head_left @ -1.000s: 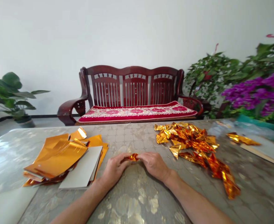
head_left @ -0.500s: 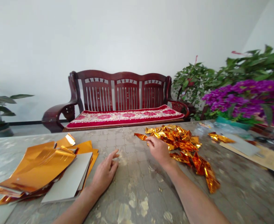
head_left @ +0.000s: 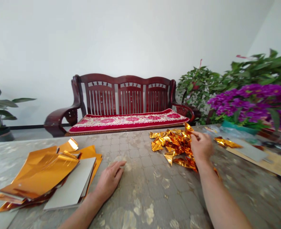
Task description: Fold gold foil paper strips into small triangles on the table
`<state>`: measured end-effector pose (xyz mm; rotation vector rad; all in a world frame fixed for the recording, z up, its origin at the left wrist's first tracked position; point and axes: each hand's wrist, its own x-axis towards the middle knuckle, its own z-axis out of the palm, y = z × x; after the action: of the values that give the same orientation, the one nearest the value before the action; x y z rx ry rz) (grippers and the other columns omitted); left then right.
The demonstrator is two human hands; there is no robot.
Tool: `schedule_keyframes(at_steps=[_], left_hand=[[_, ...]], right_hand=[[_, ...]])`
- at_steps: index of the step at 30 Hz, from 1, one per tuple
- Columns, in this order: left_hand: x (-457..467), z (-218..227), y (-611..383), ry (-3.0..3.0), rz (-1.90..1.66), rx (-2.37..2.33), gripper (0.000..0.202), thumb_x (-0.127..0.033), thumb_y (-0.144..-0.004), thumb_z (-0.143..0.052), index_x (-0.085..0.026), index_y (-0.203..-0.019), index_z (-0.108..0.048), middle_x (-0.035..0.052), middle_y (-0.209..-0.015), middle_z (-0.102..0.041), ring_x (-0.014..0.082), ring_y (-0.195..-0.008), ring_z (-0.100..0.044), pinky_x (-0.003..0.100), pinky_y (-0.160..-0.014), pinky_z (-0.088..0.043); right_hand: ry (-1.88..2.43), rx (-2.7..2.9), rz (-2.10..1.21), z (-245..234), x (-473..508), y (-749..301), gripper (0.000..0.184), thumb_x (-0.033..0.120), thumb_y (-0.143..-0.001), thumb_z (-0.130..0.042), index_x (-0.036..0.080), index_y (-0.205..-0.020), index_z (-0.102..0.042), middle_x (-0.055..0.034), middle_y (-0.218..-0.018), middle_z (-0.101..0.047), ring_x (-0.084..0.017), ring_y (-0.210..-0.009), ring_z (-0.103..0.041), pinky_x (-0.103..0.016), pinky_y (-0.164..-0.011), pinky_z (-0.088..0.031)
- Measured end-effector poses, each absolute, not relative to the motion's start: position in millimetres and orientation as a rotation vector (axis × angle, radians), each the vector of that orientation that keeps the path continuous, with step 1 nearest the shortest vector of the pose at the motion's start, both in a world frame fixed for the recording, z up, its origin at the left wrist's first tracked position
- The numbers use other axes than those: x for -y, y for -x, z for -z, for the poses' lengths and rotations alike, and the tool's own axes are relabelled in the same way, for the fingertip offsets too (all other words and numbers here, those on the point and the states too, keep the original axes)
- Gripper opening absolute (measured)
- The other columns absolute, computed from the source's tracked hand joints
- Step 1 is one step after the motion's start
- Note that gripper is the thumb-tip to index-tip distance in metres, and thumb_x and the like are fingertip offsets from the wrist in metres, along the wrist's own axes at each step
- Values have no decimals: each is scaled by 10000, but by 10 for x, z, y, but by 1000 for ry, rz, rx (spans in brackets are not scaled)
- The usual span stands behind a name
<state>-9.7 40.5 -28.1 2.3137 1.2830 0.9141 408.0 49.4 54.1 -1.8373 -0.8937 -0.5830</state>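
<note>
Around nine o'clock stands a leafy potted plant [head_left: 0, 109]. At eight o'clock, loose gold foil sheets [head_left: 43, 176] lie overlapping on the patterned table [head_left: 140, 178], with a pale sheet [head_left: 71, 184] just beside them on their right. The person's left hand [head_left: 109, 179] rests at seven o'clock, palm down, its fingers extended and relaxed. A carved wooden bench [head_left: 131, 92] stands near twelve, beyond the table. At four o'clock sits a heap of folded gold pieces [head_left: 170, 143]. At its right edge, toward three, the right hand [head_left: 201, 146], well apart from the left, pinches a folded foil piece [head_left: 188, 127] between thumb and fingers. Farther along three o'clock, a separate gold piece [head_left: 227, 142] lies near purple flowers [head_left: 250, 101].
</note>
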Motion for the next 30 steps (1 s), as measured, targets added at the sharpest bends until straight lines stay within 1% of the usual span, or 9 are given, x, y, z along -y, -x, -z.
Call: schedule_keyframes(at_steps=[4,8,11,13,15,17,20,23,30], left_hand=[[-407,275,91,-2313,-915,-1279,281,-234,-924,-450,-256,-1132,-638,49,-1125,-714,204,-1036,-679,339,-913,-538],[-408,279,93,-2318,-915,-1258,270,-236,-927,-455,-259,-1107,-655,49,-1082,-724,205,-997,-691,333,-884,-550],[-409,280,92,-2326,-921,-1244,266,-238,-931,-453,-257,-1089,-666,50,-1055,-727,201,-979,-694,322,-867,-552],[-409,277,89,-2330,-921,-1240,267,-236,-933,-452,-256,-1086,-670,47,-1050,-728,199,-979,-693,319,-868,-550],[-405,272,88,-2338,-926,-1233,264,-233,-934,-453,-259,-1079,-673,40,-1038,-730,195,-972,-694,313,-861,-550],[-397,270,88,-2349,-943,-1227,262,-223,-933,-454,-260,-1071,-673,32,-1024,-732,189,-958,-696,306,-847,-552],[-378,273,95,-2364,-1008,-1228,264,-206,-940,-441,-255,-1072,-665,24,-1017,-733,177,-950,-694,292,-835,-547],[-360,267,109,-2395,-1101,-1283,265,-196,-944,-439,-255,-1069,-666,23,-1016,-735,177,-956,-684,300,-851,-536],[-368,97,220,-2478,-1175,-1581,302,-127,-885,-475,-251,-1079,-672,40,-1016,-720,230,-988,-630,393,-894,-484]], right_hand=[[2008,973,615,-467,-477,-4225,353,261,-815,-543,254,-1097,-755,-101,-980,-699,-225,-769,-572,-330,-629,-401],[2046,1020,653,-415,-483,-4271,370,223,-808,-544,260,-1111,-753,-112,-972,-712,-231,-753,-578,-351,-650,-421],[2009,1052,686,-418,-502,-4215,381,209,-820,-512,242,-1123,-742,-105,-992,-717,-230,-789,-586,-345,-691,-435],[1938,1101,704,-420,-534,-4131,373,196,-828,-485,220,-1092,-747,-95,-1014,-720,-231,-833,-596,-341,-729,-446],[1837,1200,684,-405,-584,-4004,358,160,-817,-463,198,-1002,-767,-90,-1008,-729,-240,-880,-609,-346,-773,-463],[1728,1306,644,-361,-642,-3828,348,134,-811,-454,203,-938,-771,-73,-993,-736,-232,-907,-621,-344,-811,-474],[1580,1496,542,-248,-698,-3477,337,87,-796,-453,212,-862,-759,-52,-939,-740,-207,-893,-639,-320,-818,-488],[1464,1727,443,-114,-678,-3092,316,66,-806,-479,222,-871,-746,-40,-944,-736,-198,-914,-646,-317,-848,-486],[1204,2149,215,150,-552,-2700,355,19,-816,-442,221,-904,-721,-32,-961,-717,-177,-932,-649,-298,-858,-498]])
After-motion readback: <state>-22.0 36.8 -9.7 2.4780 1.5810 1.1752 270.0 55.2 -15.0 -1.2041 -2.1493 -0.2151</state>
